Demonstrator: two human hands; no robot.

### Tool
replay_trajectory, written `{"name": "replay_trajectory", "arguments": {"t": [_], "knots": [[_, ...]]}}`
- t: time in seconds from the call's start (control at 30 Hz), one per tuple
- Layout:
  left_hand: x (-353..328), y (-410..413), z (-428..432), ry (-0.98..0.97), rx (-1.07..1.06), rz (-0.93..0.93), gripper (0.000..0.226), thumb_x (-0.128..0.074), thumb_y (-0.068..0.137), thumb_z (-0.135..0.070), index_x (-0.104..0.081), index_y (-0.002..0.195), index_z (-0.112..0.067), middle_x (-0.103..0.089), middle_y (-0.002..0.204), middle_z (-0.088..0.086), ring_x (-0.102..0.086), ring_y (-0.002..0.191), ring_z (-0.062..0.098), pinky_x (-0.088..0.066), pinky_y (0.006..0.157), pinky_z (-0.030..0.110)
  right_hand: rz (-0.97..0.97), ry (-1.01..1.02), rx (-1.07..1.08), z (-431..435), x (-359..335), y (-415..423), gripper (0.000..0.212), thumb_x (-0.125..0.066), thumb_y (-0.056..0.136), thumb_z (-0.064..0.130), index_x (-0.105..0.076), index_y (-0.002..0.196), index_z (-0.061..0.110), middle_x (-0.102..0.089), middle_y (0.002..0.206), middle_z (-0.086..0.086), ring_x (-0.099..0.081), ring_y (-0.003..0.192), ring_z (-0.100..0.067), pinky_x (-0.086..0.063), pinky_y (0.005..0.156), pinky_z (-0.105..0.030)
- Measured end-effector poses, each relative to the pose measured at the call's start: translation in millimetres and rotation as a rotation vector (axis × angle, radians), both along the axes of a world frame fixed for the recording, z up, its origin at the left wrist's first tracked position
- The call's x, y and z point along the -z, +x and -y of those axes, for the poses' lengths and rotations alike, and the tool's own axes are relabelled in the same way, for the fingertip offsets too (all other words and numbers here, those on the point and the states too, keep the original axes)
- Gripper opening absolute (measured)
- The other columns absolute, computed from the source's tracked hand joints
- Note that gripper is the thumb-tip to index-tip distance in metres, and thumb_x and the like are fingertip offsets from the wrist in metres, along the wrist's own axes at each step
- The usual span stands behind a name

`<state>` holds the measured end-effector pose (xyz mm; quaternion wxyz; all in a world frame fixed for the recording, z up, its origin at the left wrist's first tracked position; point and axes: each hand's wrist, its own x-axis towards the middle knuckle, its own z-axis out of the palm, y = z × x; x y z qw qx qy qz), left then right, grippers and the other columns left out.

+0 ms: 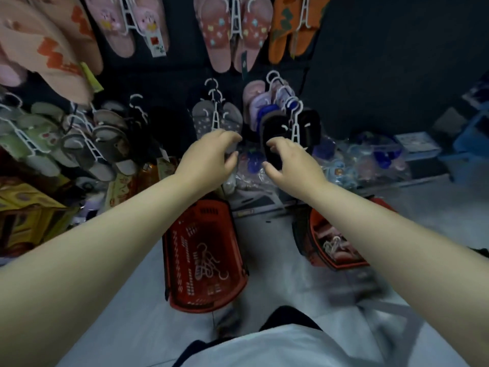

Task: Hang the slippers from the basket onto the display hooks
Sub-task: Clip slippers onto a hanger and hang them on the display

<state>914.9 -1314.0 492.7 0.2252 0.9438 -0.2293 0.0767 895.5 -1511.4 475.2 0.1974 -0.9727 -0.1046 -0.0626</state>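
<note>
A pair of black slippers (309, 125) hangs on a white hanger (295, 128) on the low display row. My right hand (291, 160) curls fingers and thumb round the lower end of its left slipper. My left hand (209, 154) hovers with loosely curled fingers in front of a hanging grey pair (203, 115), and I see no firm grip. On the floor below stands a red basket (180, 260) holding only loose white hangers (209, 263). A second red basket (315, 245) at the right holds pink slippers (333, 243), partly hidden by my right forearm.
More slipper pairs hang above: pink (127, 25), floral rose (232, 33), orange (293, 27). Several green and brown pairs (79, 139) crowd the left hooks. Yellow boxes (29, 207) sit at the left, bagged slippers (370, 157) on a low shelf, a blue stool (471, 139) at the right.
</note>
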Motion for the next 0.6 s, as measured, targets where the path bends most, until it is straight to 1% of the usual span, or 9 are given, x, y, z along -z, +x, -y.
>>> {"name": "replay_trajectory", "arguments": {"t": [0.13, 0.27, 0.47, 0.53, 0.6], "knots": [[16.2, -26.0, 32.2, -0.015, 0.015, -0.052, 0.036, -0.050, 0.094, -0.022, -0.052, 0.130, -0.016, -0.056, 0.123, 0.002, -0.052, 0.113, 0.020, -0.046, 0.091, 0.035, -0.049, 0.000, 0.024, 34.6, 21.9, -29.3, 0.048, -0.053, 0.090, 0.036, -0.043, 0.131, 0.014, -0.054, 0.124, -0.005, -0.048, 0.117, -0.024, -0.045, 0.092, -0.040], [36.6, -47.6, 83.9, -0.001, 0.020, -0.106, 0.037, -0.049, 0.094, -0.020, -0.051, 0.130, -0.017, -0.056, 0.123, 0.002, -0.052, 0.113, 0.020, -0.046, 0.089, 0.035, -0.091, 0.015, 0.044, 82.0, 45.3, -59.4, 0.046, -0.054, 0.089, 0.036, -0.044, 0.128, 0.016, -0.055, 0.122, -0.005, -0.049, 0.115, -0.023, -0.046, 0.089, -0.039], [80.0, -85.0, 186.4, -0.025, 0.011, -0.218, 0.038, -0.052, 0.091, -0.020, -0.051, 0.129, -0.018, -0.057, 0.124, 0.003, -0.053, 0.114, 0.022, -0.047, 0.092, 0.040, -0.165, 0.023, 0.057, 172.3, 86.4, -99.0, 0.046, -0.055, 0.088, 0.034, -0.045, 0.128, 0.014, -0.054, 0.123, -0.007, -0.047, 0.118, -0.025, -0.045, 0.090, -0.038], [98.0, -94.0, 218.7, -0.019, 0.008, -0.245, 0.039, -0.052, 0.090, -0.020, -0.052, 0.129, -0.018, -0.058, 0.123, 0.003, -0.053, 0.115, 0.023, -0.047, 0.092, 0.040, -0.205, 0.000, 0.063, 203.4, 103.4, -107.8, 0.046, -0.054, 0.088, 0.035, -0.045, 0.128, 0.014, -0.054, 0.123, -0.007, -0.046, 0.118, -0.026, -0.044, 0.090, -0.039], [116.5, -99.5, 245.6, -0.003, -0.001, -0.277, 0.039, -0.051, 0.089, -0.020, -0.052, 0.128, -0.018, -0.059, 0.122, 0.004, -0.053, 0.114, 0.024, -0.047, 0.090, 0.039, -0.246, -0.009, 0.086, 231.3, 120.5, -113.7, 0.046, -0.054, 0.087, 0.036, -0.045, 0.127, 0.015, -0.054, 0.122, -0.007, -0.047, 0.117, -0.027, -0.044, 0.091, -0.044]]}}
